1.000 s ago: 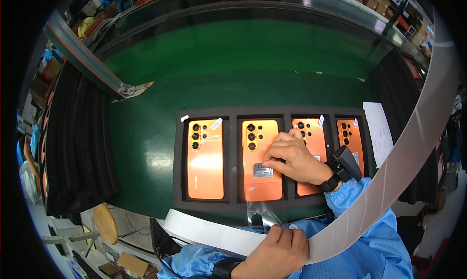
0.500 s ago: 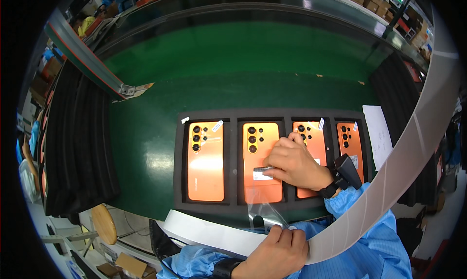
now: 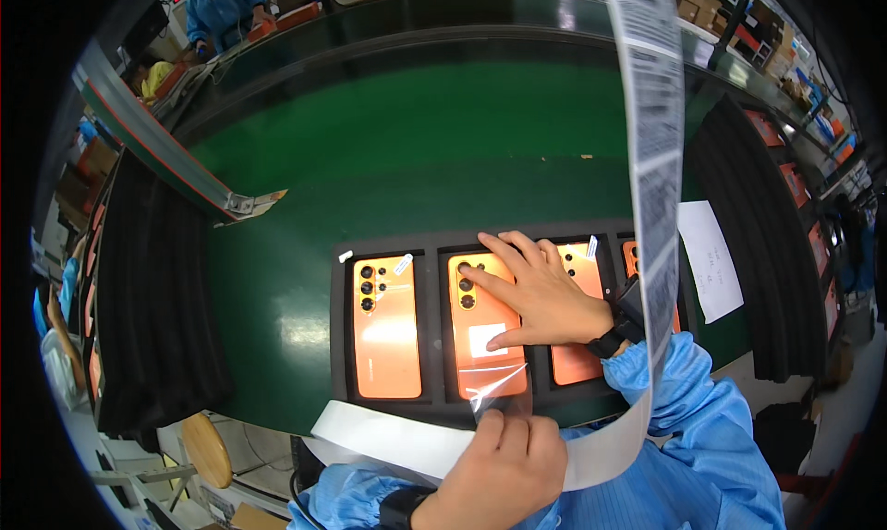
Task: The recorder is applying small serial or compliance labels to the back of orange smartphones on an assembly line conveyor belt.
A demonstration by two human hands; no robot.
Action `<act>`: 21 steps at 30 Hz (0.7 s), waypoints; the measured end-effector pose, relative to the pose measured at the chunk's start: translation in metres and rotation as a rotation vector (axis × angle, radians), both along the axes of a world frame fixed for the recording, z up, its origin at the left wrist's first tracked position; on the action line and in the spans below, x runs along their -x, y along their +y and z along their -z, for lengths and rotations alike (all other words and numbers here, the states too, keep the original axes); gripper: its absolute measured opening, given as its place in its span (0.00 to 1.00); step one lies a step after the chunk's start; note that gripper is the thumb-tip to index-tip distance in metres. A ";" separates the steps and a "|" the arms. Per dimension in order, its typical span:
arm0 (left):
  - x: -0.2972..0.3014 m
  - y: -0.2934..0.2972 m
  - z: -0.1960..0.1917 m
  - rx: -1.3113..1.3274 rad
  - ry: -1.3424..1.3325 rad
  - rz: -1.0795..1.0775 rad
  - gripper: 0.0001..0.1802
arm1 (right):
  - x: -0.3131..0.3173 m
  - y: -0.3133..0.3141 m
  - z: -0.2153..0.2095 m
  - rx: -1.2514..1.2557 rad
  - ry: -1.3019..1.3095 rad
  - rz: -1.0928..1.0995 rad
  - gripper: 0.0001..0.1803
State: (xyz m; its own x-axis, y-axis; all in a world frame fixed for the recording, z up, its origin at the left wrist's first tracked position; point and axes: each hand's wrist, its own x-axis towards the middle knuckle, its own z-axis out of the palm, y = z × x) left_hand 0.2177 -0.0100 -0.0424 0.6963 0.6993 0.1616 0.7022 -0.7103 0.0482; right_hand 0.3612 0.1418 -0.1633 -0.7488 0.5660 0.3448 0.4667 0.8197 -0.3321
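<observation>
the right hand [image 3: 540, 294] is lying flat, fingers spread, pinning the second orange phone [image 3: 485, 331] in the black tray [image 3: 340, 345]; the left hand [image 3: 504, 461] is pinching the clear film [image 3: 499, 387], best peeled low and slowly.

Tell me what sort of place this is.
Most likely a phone assembly line in a factory. A black tray of orange phones sits on a green conveyor belt, the worker wears a blue smock sleeve, and a long strip of labels hangs over the station.

Glossy orange phone backs [image 3: 385, 328], clear plastic film [image 3: 500, 393], matt black tray [image 3: 338, 345].
</observation>
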 end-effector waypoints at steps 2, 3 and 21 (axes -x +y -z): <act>0.001 0.005 -0.004 0.009 -0.011 -0.044 0.06 | 0.004 0.001 -0.002 -0.022 -0.005 0.030 0.31; 0.001 0.010 -0.003 0.000 -0.012 -0.042 0.06 | 0.006 0.000 -0.005 -0.037 -0.015 0.064 0.30; 0.078 0.150 0.018 0.930 -0.945 -0.302 0.13 | -0.019 -0.015 -0.057 0.049 0.637 0.344 0.10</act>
State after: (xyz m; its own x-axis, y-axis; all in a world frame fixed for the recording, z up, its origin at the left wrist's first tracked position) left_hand 0.1401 0.1398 -0.0609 0.3845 0.9149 -0.1230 0.2554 0.0227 0.9666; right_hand 0.3805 0.1264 -0.1058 -0.1880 0.7592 0.6231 0.3991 0.6387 -0.6579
